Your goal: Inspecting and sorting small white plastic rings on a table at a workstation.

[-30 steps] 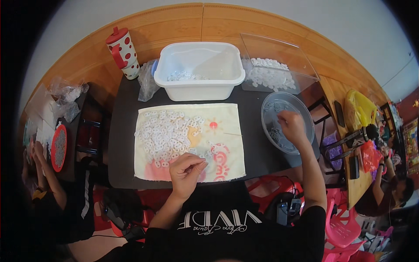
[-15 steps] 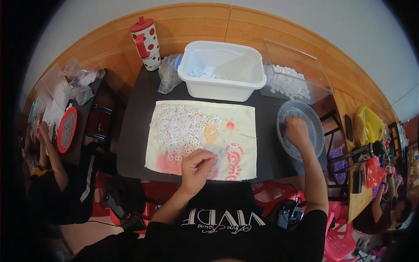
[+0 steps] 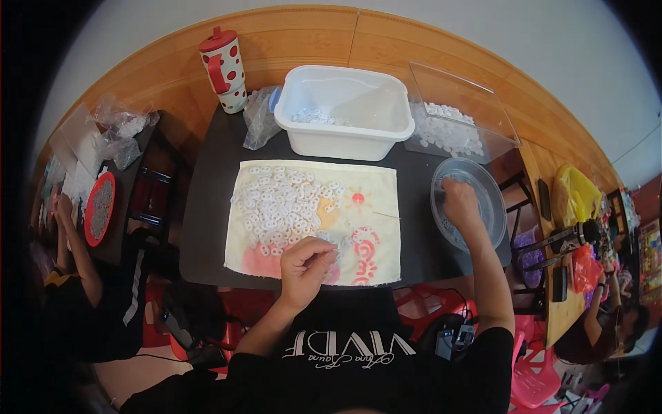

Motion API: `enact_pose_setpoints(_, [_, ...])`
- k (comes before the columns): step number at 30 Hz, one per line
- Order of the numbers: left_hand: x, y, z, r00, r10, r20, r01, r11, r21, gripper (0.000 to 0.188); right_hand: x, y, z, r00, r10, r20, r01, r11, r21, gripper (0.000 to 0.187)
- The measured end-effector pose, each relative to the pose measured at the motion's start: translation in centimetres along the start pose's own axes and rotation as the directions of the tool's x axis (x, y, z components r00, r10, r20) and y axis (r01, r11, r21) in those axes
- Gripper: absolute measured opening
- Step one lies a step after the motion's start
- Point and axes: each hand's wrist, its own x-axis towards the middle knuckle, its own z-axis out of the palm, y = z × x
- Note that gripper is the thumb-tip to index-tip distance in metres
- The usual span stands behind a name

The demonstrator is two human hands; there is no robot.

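Observation:
My left hand hovers over the near edge of a cream printed towel, its thumb and forefinger pinched together. Something tiny and pale shows at those fingertips, too small to name. Spread over the towel's left half is a pile of small white plastic pieces, each with two holes. My right hand reaches down into a clear round tub with small bluish, see-through bits at its bottom. Its fingers are curled, and the fingertips are hidden among the contents.
Behind the towel stands a white basin with some white pieces inside. A clear box of white pieces is at the back right. A spotted tumbler and a plastic bag stand back left. Other people work at tables on both sides.
The whole view has shifted slightly left. My right hand has stirred a little within the tub, while the left keeps its pinch over the towel.

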Motion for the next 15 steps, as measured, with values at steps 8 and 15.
enact_pose_setpoints(8, [-0.1,-0.1,-0.2,0.999,-0.036,-0.002,0.036,0.999,-0.014,0.010,-0.6,0.8,0.3,0.995,-0.058,-0.085,0.060,0.998,0.019,0.014])
enact_pose_setpoints(15, [0.0,-0.3,-0.2,1.000,-0.013,0.000,0.013,1.000,-0.010,0.009,-0.7,1.9,-1.3,0.991,0.105,-0.086,-0.073,0.946,0.315,0.011])
